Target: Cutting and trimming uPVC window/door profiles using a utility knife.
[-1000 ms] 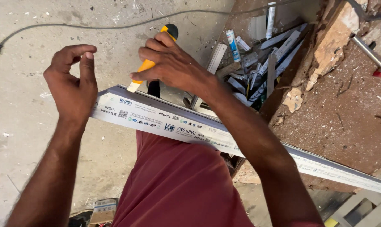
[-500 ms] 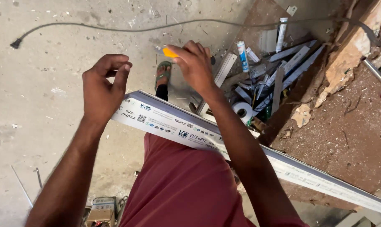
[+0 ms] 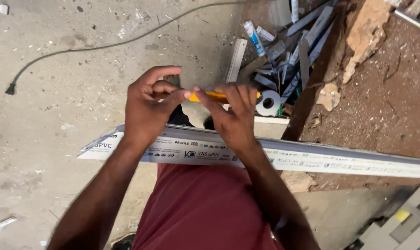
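Observation:
A long white plastic profile bar (image 3: 311,159) with printed film lies across my lap, over my dark red trousers. Above it, my right hand (image 3: 235,118) grips a yellow utility knife (image 3: 214,96) held level. My left hand (image 3: 149,106) meets it from the left, thumb and fingertips pinching the knife's near end. Both hands hover just above the bar's left part. I cannot see the blade.
A black cable with a plug (image 3: 10,88) runs over the dusty concrete floor at the left. A heap of white profile offcuts, a sealant tube (image 3: 254,37) and a tape roll (image 3: 268,103) lies ahead. Broken stone (image 3: 365,34) and brown soil fill the right.
My right hand has brought the yellow knife down and turned it level. My left hand, empty before, has come across and taken hold of its end. The view shifted left.

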